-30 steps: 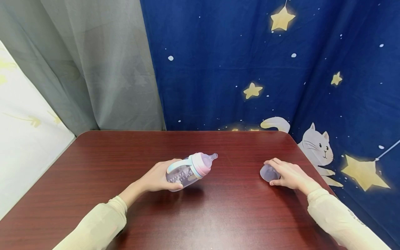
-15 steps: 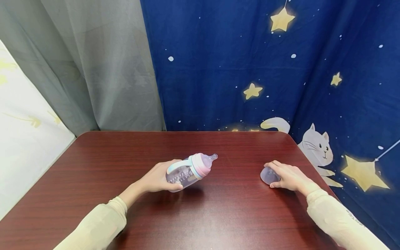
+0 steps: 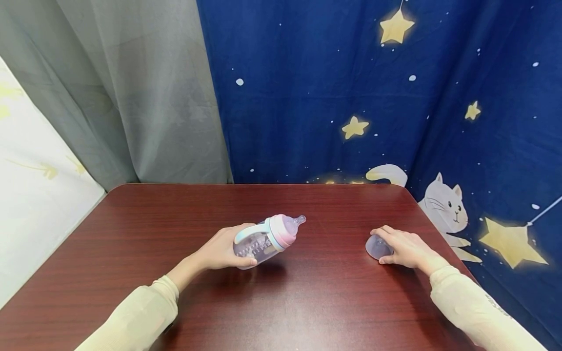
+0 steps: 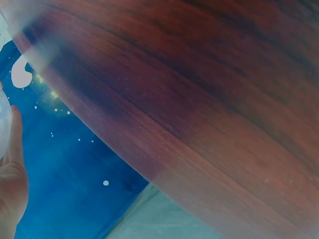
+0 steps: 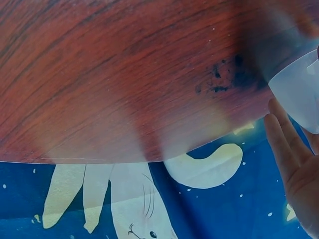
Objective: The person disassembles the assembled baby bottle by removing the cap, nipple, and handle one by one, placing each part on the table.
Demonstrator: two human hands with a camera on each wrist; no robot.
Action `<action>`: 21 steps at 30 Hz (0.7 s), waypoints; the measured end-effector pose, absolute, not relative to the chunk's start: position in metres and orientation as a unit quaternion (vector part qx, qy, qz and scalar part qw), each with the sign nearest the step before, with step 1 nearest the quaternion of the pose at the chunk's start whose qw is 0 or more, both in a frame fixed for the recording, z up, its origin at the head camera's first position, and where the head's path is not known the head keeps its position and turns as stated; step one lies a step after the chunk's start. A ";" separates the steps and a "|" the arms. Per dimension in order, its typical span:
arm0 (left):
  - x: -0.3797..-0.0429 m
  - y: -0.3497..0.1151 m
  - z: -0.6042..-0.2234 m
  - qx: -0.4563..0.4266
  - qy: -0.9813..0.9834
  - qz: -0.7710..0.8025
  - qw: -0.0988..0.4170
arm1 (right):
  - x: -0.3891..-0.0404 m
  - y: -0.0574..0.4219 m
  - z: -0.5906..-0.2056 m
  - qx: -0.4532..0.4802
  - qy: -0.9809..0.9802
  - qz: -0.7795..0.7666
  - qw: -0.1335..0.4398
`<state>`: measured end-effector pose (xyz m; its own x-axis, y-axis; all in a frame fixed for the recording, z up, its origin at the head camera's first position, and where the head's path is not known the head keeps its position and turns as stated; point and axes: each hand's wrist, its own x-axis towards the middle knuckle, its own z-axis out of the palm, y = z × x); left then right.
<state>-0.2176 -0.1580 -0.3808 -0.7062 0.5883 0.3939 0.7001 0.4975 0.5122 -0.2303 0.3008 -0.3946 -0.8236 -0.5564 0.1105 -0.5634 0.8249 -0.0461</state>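
Observation:
My left hand grips a clear baby bottle round its body, left of the table's middle. The bottle tilts, its pink collar and clear nipple pointing right, and a pale blue-white handle runs along its upper side. At the right my right hand holds a translucent dome-shaped cap between thumb and fingers. In the right wrist view the cap shows at the right edge beside the fingers. Only a sliver of the bottle appears at the left wrist view's edge, next to the left hand.
A dark red wood-grain table lies under both hands. Behind its far edge hang a grey curtain and a blue curtain with stars and a cat. A white, yellow-patterned surface borders the left side.

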 end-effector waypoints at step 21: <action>-0.215 -0.156 -0.380 -0.373 -0.862 -0.331 0.085 | -0.230 0.301 -0.397 0.302 -0.950 0.018 0.073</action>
<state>-0.2149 -0.1561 -0.3798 -0.7068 0.5880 0.3933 0.7001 0.5017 0.5080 -0.2298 0.3010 -0.3974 -0.8073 -0.5709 0.1494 -0.5762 0.8173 0.0099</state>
